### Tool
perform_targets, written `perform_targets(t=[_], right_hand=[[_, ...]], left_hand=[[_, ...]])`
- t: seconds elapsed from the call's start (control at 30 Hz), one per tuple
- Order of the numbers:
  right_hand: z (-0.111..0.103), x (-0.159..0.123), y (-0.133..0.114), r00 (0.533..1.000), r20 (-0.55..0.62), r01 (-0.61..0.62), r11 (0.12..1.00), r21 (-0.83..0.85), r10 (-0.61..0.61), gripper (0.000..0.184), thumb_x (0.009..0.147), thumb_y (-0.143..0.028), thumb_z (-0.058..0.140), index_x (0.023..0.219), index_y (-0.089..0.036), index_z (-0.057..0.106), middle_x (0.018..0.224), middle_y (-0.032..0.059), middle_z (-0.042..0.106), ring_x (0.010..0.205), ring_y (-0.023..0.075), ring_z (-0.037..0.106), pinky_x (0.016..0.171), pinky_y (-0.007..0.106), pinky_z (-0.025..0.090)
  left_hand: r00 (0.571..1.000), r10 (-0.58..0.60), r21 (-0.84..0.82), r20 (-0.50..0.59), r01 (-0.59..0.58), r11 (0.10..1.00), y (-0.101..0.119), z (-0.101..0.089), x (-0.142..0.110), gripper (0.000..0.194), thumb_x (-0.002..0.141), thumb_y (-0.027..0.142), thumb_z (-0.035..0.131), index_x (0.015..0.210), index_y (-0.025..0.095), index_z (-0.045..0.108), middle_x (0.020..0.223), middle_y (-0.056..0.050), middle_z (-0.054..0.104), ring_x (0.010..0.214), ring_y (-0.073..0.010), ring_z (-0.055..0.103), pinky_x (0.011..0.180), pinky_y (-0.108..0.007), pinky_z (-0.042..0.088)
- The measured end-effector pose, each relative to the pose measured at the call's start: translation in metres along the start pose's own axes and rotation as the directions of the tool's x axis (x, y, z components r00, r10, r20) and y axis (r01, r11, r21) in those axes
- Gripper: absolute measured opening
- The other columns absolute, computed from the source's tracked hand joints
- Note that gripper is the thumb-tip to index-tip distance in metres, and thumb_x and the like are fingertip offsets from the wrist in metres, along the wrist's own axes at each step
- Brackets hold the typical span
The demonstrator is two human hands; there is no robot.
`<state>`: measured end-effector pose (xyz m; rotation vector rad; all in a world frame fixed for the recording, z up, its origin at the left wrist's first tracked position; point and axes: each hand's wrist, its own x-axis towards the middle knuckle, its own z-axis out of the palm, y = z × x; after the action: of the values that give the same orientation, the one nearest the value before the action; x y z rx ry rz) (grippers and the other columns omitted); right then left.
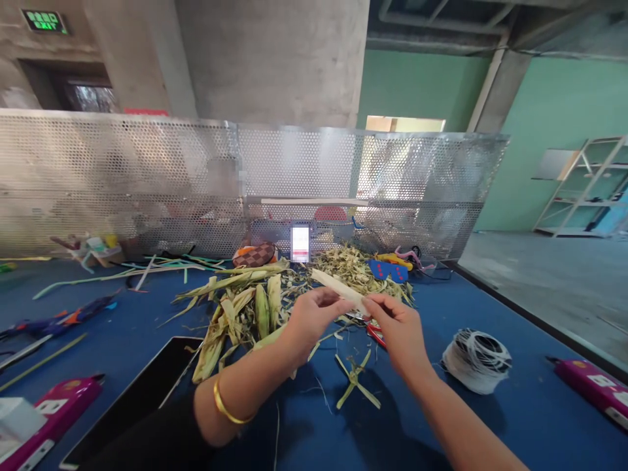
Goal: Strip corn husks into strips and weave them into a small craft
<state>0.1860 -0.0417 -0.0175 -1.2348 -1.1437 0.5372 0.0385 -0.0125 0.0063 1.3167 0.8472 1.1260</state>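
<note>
Between my two hands I hold a pale, flat strip of corn husk above the blue table. My left hand pinches it near the middle with thumb and fingers. Close beside it, my right hand pinches the strip's near right end. Under my hands lies a small cross-shaped figure of knotted husk strips. Red-handled scissors are partly hidden behind my right hand. A heap of whole corn husks lies left of my left hand.
Husk shreds pile up behind my hands, near a lit phone screen. A spool of white string stands at right. Magenta power strips and a black tray flank me. A perforated metal screen borders the table's back.
</note>
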Motion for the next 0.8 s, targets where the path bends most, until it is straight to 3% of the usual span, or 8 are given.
perform_targets(t=[0.03, 0.2, 0.4, 0.6, 0.8], right_hand=[[0.001, -0.002, -0.001, 1.000, 0.029, -0.004, 1.000, 0.015, 0.004, 0.023, 0.068, -0.041, 0.064, 0.069, -0.018, 0.069, 0.059, 0.0010, 0.063, 0.057, 0.0167, 0.054, 0.054, 0.026, 0.041], [0.005, -0.005, 0.001, 0.995, 0.099, -0.019, 1.000, 0.014, 0.017, 0.027, 0.068, -0.044, 0.064, 0.068, -0.017, 0.068, 0.056, 0.0017, 0.063, 0.054, 0.0179, 0.055, 0.053, 0.027, 0.041], [0.006, -0.005, 0.007, 0.968, 0.248, 0.034, 0.999, -0.019, -0.028, 0.030, 0.072, -0.046, 0.062, 0.067, -0.017, 0.067, 0.055, 0.0005, 0.061, 0.055, 0.0165, 0.054, 0.054, 0.026, 0.041], [0.004, -0.005, 0.007, 0.986, 0.164, 0.000, 0.999, -0.043, 0.007, 0.031, 0.072, -0.046, 0.062, 0.067, -0.016, 0.067, 0.052, 0.0002, 0.058, 0.052, 0.0152, 0.050, 0.050, 0.025, 0.037], [0.007, -0.008, 0.007, 0.989, 0.148, 0.001, 1.000, -0.029, 0.003, 0.030, 0.073, -0.046, 0.062, 0.064, -0.017, 0.065, 0.051, -0.0012, 0.054, 0.051, 0.0146, 0.047, 0.051, 0.025, 0.036]], left_hand=[[1.000, -0.026, -0.027, 0.010, 0.026, 0.999, -0.002, 0.006, 0.001, 0.021, 0.056, 0.030, 0.076, 0.071, 0.015, 0.070, 0.073, -0.006, 0.070, 0.070, -0.0157, 0.062, 0.070, -0.027, 0.047], [0.980, -0.051, -0.104, -0.190, 0.032, 0.994, -0.011, 0.013, 0.008, 0.026, 0.054, 0.036, 0.076, 0.056, 0.013, 0.064, 0.053, -0.003, 0.061, 0.051, -0.0120, 0.052, 0.053, -0.024, 0.042], [0.985, -0.029, -0.065, -0.172, 0.018, 0.998, -0.018, 0.010, 0.006, 0.028, 0.052, 0.037, 0.076, 0.049, 0.014, 0.060, 0.047, 0.000, 0.055, 0.047, -0.0097, 0.047, 0.050, -0.023, 0.038], [0.973, 0.068, -0.094, -0.220, -0.091, 0.991, -0.015, 0.006, 0.013, 0.032, 0.050, 0.040, 0.078, 0.053, 0.016, 0.057, 0.051, 0.002, 0.057, 0.049, -0.0087, 0.049, 0.053, -0.022, 0.040], [0.979, -0.004, -0.206, -0.202, -0.039, 0.978, -0.022, 0.003, 0.016, 0.023, 0.055, 0.030, 0.074, 0.063, 0.015, 0.058, 0.062, 0.001, 0.061, 0.060, -0.0096, 0.055, 0.060, -0.021, 0.044]])
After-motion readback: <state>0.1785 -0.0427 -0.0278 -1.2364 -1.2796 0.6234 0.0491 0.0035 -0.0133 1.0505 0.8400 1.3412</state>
